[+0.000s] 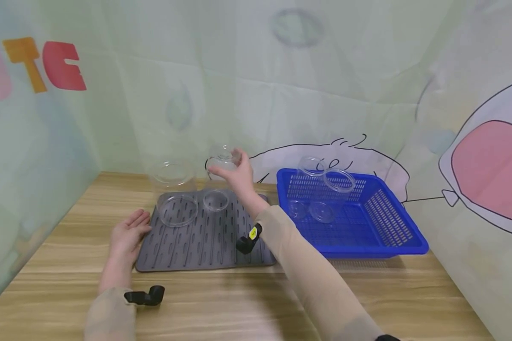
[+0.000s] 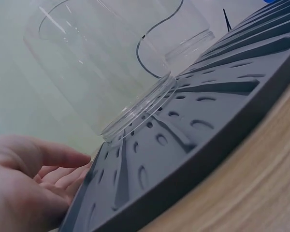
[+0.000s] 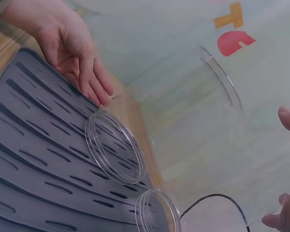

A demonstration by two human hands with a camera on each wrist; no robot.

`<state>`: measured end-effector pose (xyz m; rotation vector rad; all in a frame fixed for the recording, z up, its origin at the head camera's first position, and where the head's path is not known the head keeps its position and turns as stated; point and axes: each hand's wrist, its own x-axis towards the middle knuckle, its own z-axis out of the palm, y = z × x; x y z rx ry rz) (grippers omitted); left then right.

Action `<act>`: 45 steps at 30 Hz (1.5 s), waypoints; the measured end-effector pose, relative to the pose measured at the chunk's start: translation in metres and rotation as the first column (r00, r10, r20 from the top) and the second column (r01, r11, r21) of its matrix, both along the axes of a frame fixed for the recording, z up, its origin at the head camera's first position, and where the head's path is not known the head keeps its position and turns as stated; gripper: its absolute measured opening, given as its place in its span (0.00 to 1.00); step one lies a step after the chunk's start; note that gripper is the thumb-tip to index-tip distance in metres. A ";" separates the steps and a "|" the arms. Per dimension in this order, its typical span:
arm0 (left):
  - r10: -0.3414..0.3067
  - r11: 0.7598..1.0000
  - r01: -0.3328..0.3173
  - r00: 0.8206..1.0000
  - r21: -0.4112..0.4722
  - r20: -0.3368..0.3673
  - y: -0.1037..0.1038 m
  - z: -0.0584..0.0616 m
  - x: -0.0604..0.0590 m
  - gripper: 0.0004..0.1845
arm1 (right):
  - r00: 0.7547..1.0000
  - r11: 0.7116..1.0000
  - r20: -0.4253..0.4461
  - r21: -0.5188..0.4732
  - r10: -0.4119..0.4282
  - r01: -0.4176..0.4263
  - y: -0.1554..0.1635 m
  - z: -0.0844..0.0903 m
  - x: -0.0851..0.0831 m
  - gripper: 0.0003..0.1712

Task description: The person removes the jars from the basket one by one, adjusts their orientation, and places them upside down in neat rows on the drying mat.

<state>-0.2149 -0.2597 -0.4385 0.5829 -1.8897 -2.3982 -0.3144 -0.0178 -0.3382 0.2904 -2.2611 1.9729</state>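
In the head view my right hand [image 1: 239,177] holds the upper part of a narrow clear jar [image 1: 215,201], thumb on the near side. The jar stands at the back of a grey ribbed drying mat [image 1: 205,246]. To its left, a wider clear jar [image 1: 177,210] stands upright on the mat; its base [image 2: 142,108] also shows in the left wrist view. My left hand [image 1: 128,234] lies beside the mat's left edge, palm turned up, fingers loose and holding nothing. At the right edge of the right wrist view, only the right fingertips [image 3: 282,212] show.
A blue plastic basket [image 1: 390,248] stands right of the mat, with two clear jars [image 1: 324,213] upright in its left part. The wooden table [image 1: 222,303] meets a printed cloth backdrop [image 1: 239,104] at the back and sides.
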 end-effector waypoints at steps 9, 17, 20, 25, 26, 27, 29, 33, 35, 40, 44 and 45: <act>-0.034 0.999 0.033 0.999 -0.040 -0.021 0.001 -0.003 0.001 0.41 | 1.000 1.000 0.018 -0.012 0.019 -0.019 -0.001 -0.010 -0.002 0.52; -0.021 0.997 0.020 1.000 -0.068 -0.011 0.001 -0.003 0.001 0.41 | 0.996 0.995 0.029 0.050 0.079 -0.081 -0.004 -0.012 -0.002 0.54; -0.016 0.997 0.015 1.000 -0.075 -0.007 0.001 -0.002 0.001 0.41 | 0.994 0.992 0.031 0.078 0.101 -0.103 -0.004 -0.011 -0.004 0.54; -0.004 0.997 0.003 1.000 -0.082 -0.003 0.003 -0.002 0.001 0.41 | 0.991 0.980 0.043 0.145 0.129 -0.134 -0.001 -0.008 -0.005 0.55; -0.003 0.997 0.002 1.000 -0.083 -0.005 0.003 -0.002 0.001 0.41 | 0.990 0.978 0.045 0.155 0.134 -0.139 -0.001 -0.008 -0.005 0.55; -0.002 0.996 0.002 1.000 -0.084 -0.005 0.004 -0.002 0.001 0.41 | 0.990 0.977 0.047 0.159 0.136 -0.142 0.000 -0.008 -0.005 0.55; -0.002 0.997 0.002 1.000 -0.083 -0.006 0.004 -0.002 0.001 0.40 | 0.989 0.975 0.050 0.166 0.141 -0.148 0.000 -0.007 -0.006 0.54; -0.003 0.997 0.003 1.000 -0.077 -0.003 0.003 -0.002 0.000 0.41 | 0.988 0.976 0.056 0.161 0.142 -0.149 0.001 -0.006 -0.007 0.54; -0.001 0.997 0.001 1.000 -0.076 -0.001 0.003 -0.002 0.000 0.41 | 0.988 0.976 0.057 0.160 0.143 -0.151 0.001 -0.006 -0.007 0.54; -0.005 0.997 0.005 1.000 -0.073 -0.003 0.002 -0.003 -0.001 0.41 | 0.989 0.974 0.061 0.174 0.138 -0.147 0.001 -0.005 -0.006 0.56; -0.007 0.997 0.007 1.000 -0.077 -0.003 0.001 -0.004 -0.002 0.41 | 0.990 0.973 0.052 0.187 0.129 -0.137 0.003 -0.002 -0.003 0.57; -0.006 0.997 0.006 1.000 -0.080 -0.001 0.001 -0.004 -0.002 0.41 | 0.991 0.973 0.047 0.185 0.128 -0.135 0.003 -0.001 -0.003 0.58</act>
